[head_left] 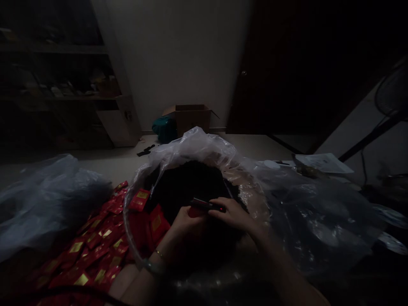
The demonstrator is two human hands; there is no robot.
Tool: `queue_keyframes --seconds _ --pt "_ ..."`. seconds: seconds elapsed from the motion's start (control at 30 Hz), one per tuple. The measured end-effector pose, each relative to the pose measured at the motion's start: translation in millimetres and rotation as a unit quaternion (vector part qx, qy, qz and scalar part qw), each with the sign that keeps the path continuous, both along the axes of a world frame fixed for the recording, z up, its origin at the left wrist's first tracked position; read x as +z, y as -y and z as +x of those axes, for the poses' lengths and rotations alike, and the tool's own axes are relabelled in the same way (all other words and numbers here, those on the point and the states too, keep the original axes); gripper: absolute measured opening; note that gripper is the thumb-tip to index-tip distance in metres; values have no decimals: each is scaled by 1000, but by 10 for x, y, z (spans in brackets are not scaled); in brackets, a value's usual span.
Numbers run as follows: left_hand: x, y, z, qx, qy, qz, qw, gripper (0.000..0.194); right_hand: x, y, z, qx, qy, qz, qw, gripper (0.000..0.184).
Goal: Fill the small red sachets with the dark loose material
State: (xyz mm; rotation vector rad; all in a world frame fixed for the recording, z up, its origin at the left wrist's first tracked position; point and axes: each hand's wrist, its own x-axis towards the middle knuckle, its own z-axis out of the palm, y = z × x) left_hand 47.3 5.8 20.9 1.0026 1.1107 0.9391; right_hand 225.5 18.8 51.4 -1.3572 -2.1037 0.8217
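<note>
My left hand (184,220) is closed on a small red packet (195,212), held upright over a plastic-lined basin of dark loose material that looks like tea leaves (188,180). In my right hand (232,213) is a slim black handheld device, apparently a bag sealer (204,204), with a small red light lit near its end. It lies across the packet's top edge, with my right fingers wrapped over it. Left of my hands, several red packets (159,223) with gold labels rest inside the basin's rim. Darkness hides the packet's lower part.
A heap of red packets (92,250) spreads at the left, beside a bunched clear plastic bag (47,199). More clear plastic (318,212) lies at the right. By the wall stand an open cardboard box (193,118) and a teal bag (165,128). A fan (393,93) stands far right.
</note>
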Motion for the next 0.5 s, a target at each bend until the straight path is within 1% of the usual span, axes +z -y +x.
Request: queue_keyframes --seconds 0.1,0.17,0.4,0.5 --pt "-18 -15 -17 -3 -16 17 1000 24 31 -1 -16 8 10 7 1000 23" --pt "-32 -25 -32 -7 -16 20 1000 25 46 5 -20 9 12 12 1000 20" --pt "-21 -14 -26 -7 6 17 1000 27 51 12 -43 2 21 25 999 17" --pt "-10 0 -21 -11 0 12 1000 25 36 1 -24 1 16 15 1000 19"
